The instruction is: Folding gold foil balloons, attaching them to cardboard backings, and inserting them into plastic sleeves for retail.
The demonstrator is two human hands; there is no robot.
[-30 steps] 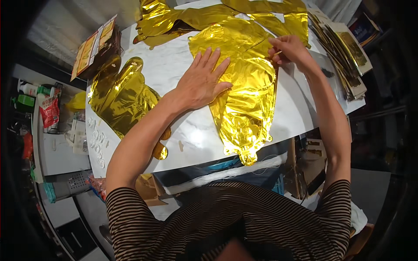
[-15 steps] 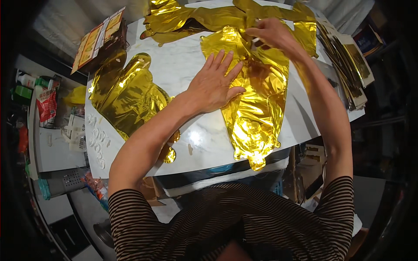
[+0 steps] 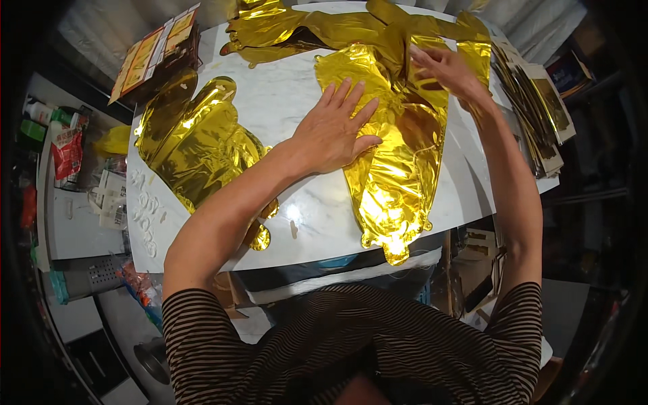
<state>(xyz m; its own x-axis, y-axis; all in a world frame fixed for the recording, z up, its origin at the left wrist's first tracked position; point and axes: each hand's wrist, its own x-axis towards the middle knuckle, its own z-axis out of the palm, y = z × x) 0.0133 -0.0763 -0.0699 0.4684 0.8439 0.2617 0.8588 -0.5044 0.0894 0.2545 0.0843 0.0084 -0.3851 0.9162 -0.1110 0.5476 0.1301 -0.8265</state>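
A flat gold foil balloon lies lengthwise in front of me, wrinkled and shiny. My left hand rests on its left edge, palm down with the fingers spread. At the balloon's upper right, my right hand has its fingers bent, thumb and forefinger pinching a raised fold of gold foil. Whether that fold is part of this balloon or of the foil behind it is hard to see. Another flat gold foil balloon lies to the left, partly behind my left forearm. More gold foil balloons stretch across the far side.
All this lies on a white marbled table. A printed carton stands at the far left, and a stack of flat gold packets at the right. Clear curled pieces lie near the left edge. Beyond it, a shelf holds a red packet.
My right hand has moved a little to the right, and the foil fold at its fingertips now stands up more. My left hand stays on the balloon.
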